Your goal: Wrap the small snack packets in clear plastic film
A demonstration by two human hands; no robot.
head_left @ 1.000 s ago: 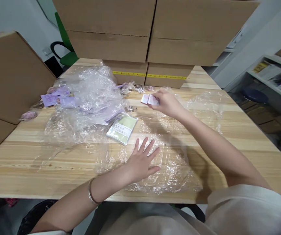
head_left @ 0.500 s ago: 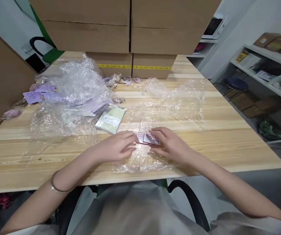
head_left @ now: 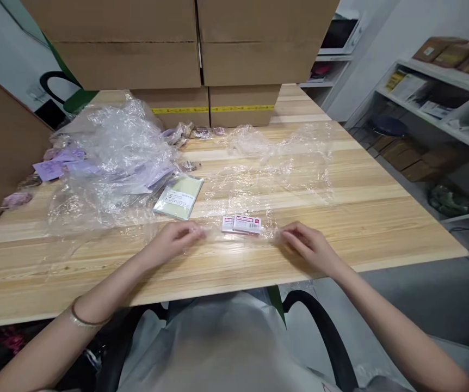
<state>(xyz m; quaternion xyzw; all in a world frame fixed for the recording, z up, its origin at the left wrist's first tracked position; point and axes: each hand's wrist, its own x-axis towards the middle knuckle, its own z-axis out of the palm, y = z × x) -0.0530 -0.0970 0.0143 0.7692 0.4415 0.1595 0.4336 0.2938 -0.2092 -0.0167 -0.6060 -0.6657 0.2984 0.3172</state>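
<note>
Two small white boxes with red-edged labels [head_left: 247,224] lie overlapping on a sheet of clear plastic film [head_left: 234,188] spread over the table. My left hand [head_left: 177,239] pinches the near edge of the film, left of the boxes. On the other side, my right hand [head_left: 306,245] is closed in a pinch on the same edge. Between the hands, the film's near edge is lifted and drawn up close to the boxes. A flat pale-green packet with a white label [head_left: 178,197] rests on the table beyond my left hand.
A big heap of crumpled clear plastic [head_left: 116,147] with purple cards [head_left: 55,166] covers the table's left side. Small wrapped items [head_left: 177,133] lie behind it. Large cardboard boxes [head_left: 169,65] stand along the back, and another carton [head_left: 1,141] at the left edge. Shelves [head_left: 442,103] stand right.
My hands have left the small boxes and spread apart, each now pinching the film's near edge. That edge has been raised from near the table front toward the boxes. The view has shifted slightly.
</note>
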